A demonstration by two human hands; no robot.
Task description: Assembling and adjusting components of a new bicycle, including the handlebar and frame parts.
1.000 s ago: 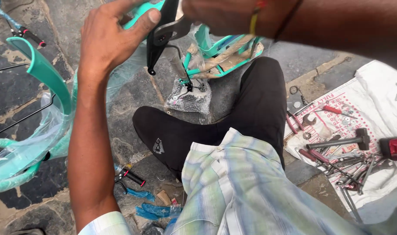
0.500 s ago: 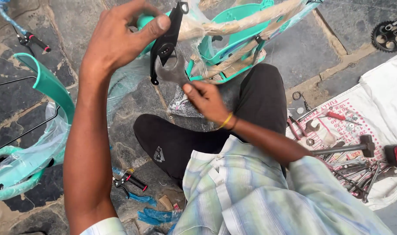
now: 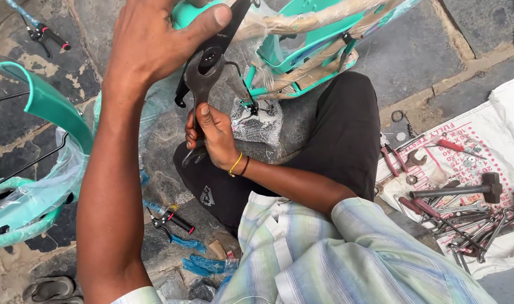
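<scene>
1. Left hand [image 3: 155, 48], top centre, clamps the black crank arm [image 3: 212, 50].
2. Right hand [image 3: 212, 132] below grips the spanner [image 3: 197, 93]; it runs upward, jaw meeting the crank.

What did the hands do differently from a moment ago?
The right hand came down and in from the top of the view and took hold of the wrench, now fitted at the black crank arm. The left hand kept gripping the teal bike frame. The hammer on the cloth stayed put.
</scene>
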